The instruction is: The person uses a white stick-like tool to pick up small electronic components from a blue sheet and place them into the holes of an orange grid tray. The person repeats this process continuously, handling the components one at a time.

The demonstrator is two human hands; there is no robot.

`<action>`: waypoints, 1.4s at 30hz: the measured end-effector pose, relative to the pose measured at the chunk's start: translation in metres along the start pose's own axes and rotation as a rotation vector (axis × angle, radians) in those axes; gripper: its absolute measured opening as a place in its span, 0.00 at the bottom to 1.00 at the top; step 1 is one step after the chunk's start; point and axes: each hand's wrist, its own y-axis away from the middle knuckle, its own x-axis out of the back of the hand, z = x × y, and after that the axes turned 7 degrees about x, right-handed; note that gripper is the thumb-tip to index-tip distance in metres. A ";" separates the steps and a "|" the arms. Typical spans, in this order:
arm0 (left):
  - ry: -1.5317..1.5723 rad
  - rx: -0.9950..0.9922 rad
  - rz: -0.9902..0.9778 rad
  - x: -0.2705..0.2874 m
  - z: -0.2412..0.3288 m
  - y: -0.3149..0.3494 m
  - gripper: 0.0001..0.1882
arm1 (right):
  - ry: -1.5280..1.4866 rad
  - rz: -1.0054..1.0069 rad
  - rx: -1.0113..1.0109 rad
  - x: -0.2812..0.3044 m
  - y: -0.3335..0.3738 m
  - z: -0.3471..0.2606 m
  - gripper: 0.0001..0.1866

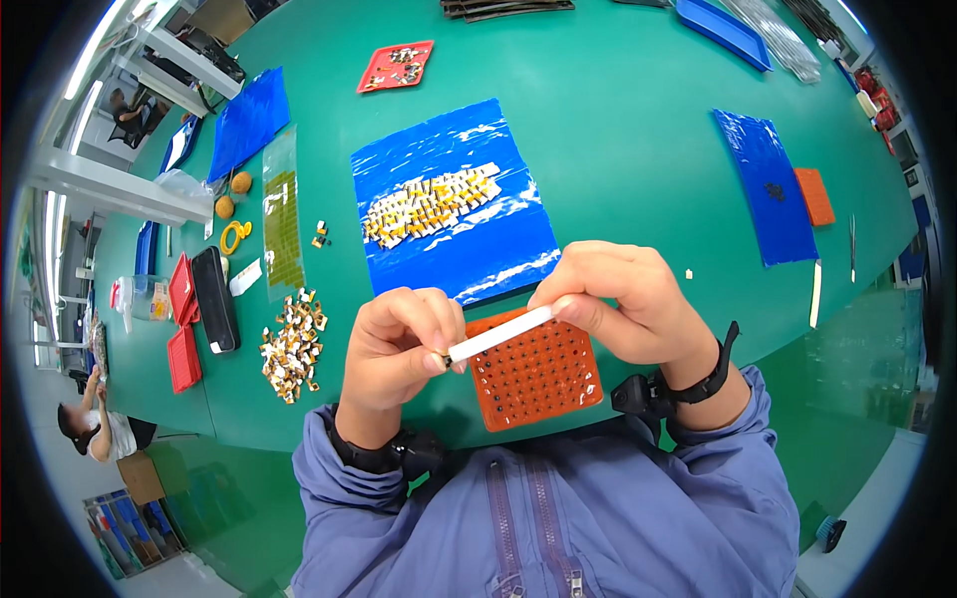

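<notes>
My right hand (623,299) pinches one end of a flat white stick (500,333) between thumb and fingers. The stick's other end meets a tiny dark piece (447,361) pinched in the fingertips of my left hand (399,334); its kind is too small to make out. Beneath both hands lies an orange tray (538,407) with rows of small dark dots or pegs, its upper part partly hidden by the stick and fingers. Beyond it, a glossy blue sheet (429,149) carries closely set rows of small white and gold parts (431,207).
A loose heap of similar parts (293,349) lies left of my left hand. Farther left are a black case (214,299), red trays (183,359) and yellow scissors (232,237). A red tray (396,67) stands at the back. Tweezers (852,249) lie at right.
</notes>
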 end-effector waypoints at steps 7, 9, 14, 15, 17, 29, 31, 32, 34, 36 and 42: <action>-0.015 -0.006 -0.009 0.000 0.000 0.001 0.05 | 0.017 -0.020 0.023 0.003 -0.001 0.000 0.07; 0.003 -0.004 -0.015 0.000 -0.001 0.000 0.05 | -0.014 0.079 0.047 -0.004 -0.002 0.000 0.06; -0.031 -0.014 -0.009 0.002 0.000 0.000 0.05 | 0.009 0.021 0.011 -0.001 -0.002 0.000 0.03; -0.042 -0.014 -0.007 0.002 0.000 0.000 0.05 | 0.023 0.006 -0.011 0.000 -0.002 -0.001 0.03; -0.052 -0.012 0.005 0.001 0.000 0.000 0.05 | 0.036 -0.011 -0.037 0.002 -0.002 -0.003 0.02; -0.241 -0.126 0.309 0.007 -0.001 -0.005 0.02 | -0.003 0.152 0.112 0.001 -0.004 -0.015 0.07; -0.298 -0.055 0.350 0.009 -0.001 -0.006 0.03 | 0.006 0.143 0.173 -0.006 -0.008 -0.023 0.07; -0.328 -0.018 0.373 0.009 -0.001 -0.005 0.03 | 0.019 0.094 0.161 -0.009 -0.008 -0.028 0.08; -0.368 0.035 0.335 0.009 -0.001 -0.005 0.03 | 0.047 -0.002 0.133 -0.017 -0.007 -0.036 0.09; -0.382 0.080 0.279 0.007 -0.003 -0.006 0.03 | 0.081 -0.004 0.223 -0.030 -0.010 -0.038 0.11; -0.406 0.164 0.215 0.005 0.001 -0.005 0.03 | 0.176 -0.088 0.262 -0.045 -0.015 -0.039 0.10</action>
